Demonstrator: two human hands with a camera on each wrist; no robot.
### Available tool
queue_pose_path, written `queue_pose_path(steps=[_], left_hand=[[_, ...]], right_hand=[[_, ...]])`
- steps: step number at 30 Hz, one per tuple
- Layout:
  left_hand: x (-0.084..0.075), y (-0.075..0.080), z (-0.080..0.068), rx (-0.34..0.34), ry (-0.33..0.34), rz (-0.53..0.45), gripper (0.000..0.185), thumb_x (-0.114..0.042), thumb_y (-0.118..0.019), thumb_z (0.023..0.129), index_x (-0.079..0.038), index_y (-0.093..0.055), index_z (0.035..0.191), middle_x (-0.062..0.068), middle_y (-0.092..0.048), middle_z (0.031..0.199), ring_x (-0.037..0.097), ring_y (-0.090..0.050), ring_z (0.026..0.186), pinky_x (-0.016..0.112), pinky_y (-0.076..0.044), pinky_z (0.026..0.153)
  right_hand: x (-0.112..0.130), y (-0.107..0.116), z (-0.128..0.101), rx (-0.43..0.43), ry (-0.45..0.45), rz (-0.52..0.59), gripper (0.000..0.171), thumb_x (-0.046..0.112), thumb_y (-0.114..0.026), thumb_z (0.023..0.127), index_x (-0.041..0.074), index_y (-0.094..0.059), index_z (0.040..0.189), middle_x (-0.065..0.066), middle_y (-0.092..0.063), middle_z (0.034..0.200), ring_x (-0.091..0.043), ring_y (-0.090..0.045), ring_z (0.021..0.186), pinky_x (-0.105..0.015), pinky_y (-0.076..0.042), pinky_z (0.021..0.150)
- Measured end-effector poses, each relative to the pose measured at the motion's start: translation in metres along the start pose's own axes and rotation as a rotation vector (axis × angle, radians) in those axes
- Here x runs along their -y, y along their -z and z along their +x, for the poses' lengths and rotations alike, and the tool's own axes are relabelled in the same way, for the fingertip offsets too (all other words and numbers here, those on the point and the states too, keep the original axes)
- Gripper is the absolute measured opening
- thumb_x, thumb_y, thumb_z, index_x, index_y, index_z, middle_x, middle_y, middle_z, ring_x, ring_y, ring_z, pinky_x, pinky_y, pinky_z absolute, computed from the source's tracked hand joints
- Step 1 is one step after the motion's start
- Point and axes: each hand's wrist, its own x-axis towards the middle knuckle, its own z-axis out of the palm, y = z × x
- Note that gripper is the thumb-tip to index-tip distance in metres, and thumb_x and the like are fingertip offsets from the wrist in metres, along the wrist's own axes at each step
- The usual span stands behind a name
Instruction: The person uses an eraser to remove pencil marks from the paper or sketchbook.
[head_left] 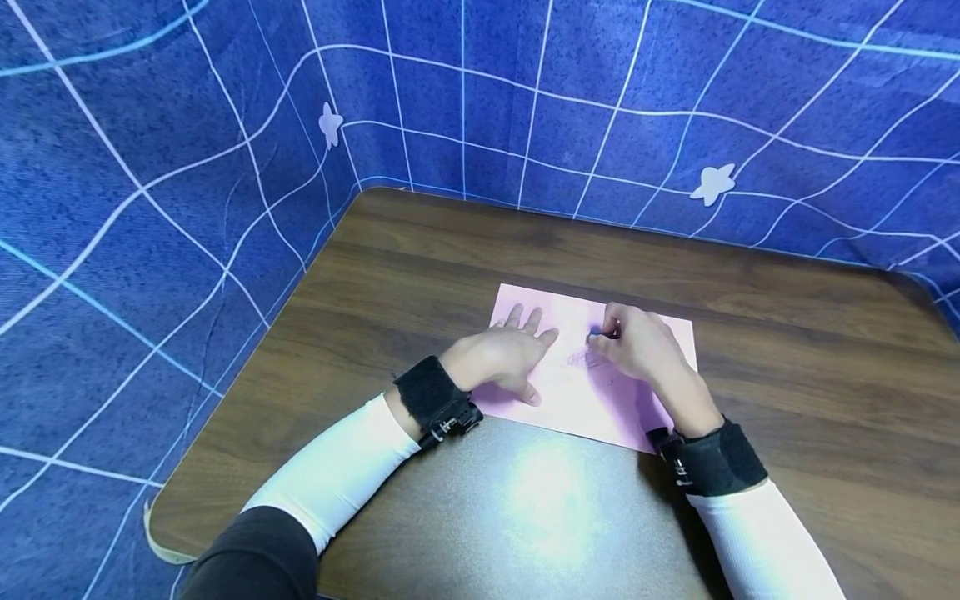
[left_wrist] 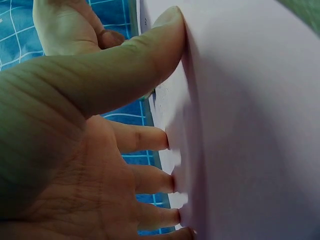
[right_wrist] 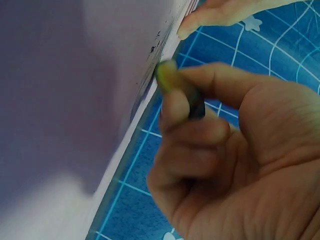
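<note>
Now right hand [head_left: 637, 346] pinches crayon [head_left: 595, 332] on paper [head_left: 577, 400].

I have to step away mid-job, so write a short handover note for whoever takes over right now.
Left hand: flat, fingers spread, pressing down the pink paper, which lies on the brown table.
Right hand: pinches a short crayon, blue in the head view, its tip at the paper.
Done: a faint scribble sits mid-sheet between the hands.
Left: most of the sheet is still bare; what the drawing should be cannot be told.
</note>
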Motion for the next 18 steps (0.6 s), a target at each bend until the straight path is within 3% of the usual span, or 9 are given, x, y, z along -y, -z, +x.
queue_pose_path(steps=[5,9,12,18], left_hand=[[-0.0001,-0.0002,-0.0005,0.001,-0.001,-0.020,0.112,-0.052,-0.078,0.086,-0.016,-0.010,0.166,0.021,0.005,0.171,0.047,0.004,0.157,0.055,-0.016,0.129],[0.0000,-0.0005,-0.0004,0.004,-0.009,-0.027,0.111,-0.051,-0.078,0.086,-0.015,-0.009,0.166,0.022,0.006,0.171,0.048,0.005,0.157,0.056,-0.015,0.129],[0.0004,-0.0008,-0.0005,0.006,-0.001,-0.021,0.112,-0.052,-0.077,0.085,-0.016,-0.009,0.166,0.022,0.006,0.171,0.047,0.004,0.157,0.055,-0.015,0.129],[0.0005,-0.0001,0.0014,0.018,0.005,-0.014,0.112,-0.053,-0.077,0.086,-0.016,-0.009,0.166,0.021,0.006,0.171,0.047,0.005,0.157,0.055,-0.015,0.129]], right_hand=[[-0.0024,0.0031,-0.0023,-0.077,-0.074,-0.098,0.023,0.020,-0.068,0.089,0.013,-0.051,0.074,-0.010,-0.059,0.070,-0.030,-0.057,0.067,-0.036,-0.037,0.050],[-0.0021,0.0004,-0.0022,-0.097,-0.083,-0.107,0.019,0.020,-0.066,0.090,0.012,-0.053,0.078,-0.012,-0.060,0.071,-0.030,-0.057,0.067,-0.037,-0.038,0.049],[0.0011,-0.0029,-0.0006,-0.068,-0.034,-0.060,0.015,0.020,-0.064,0.093,0.011,-0.056,0.086,-0.011,-0.062,0.073,-0.028,-0.057,0.067,-0.036,-0.039,0.051],[0.0040,-0.0060,0.0029,0.091,0.064,0.075,0.014,0.023,-0.066,0.097,0.011,-0.064,0.105,-0.004,-0.067,0.071,-0.017,-0.059,0.058,-0.030,-0.043,0.055]])
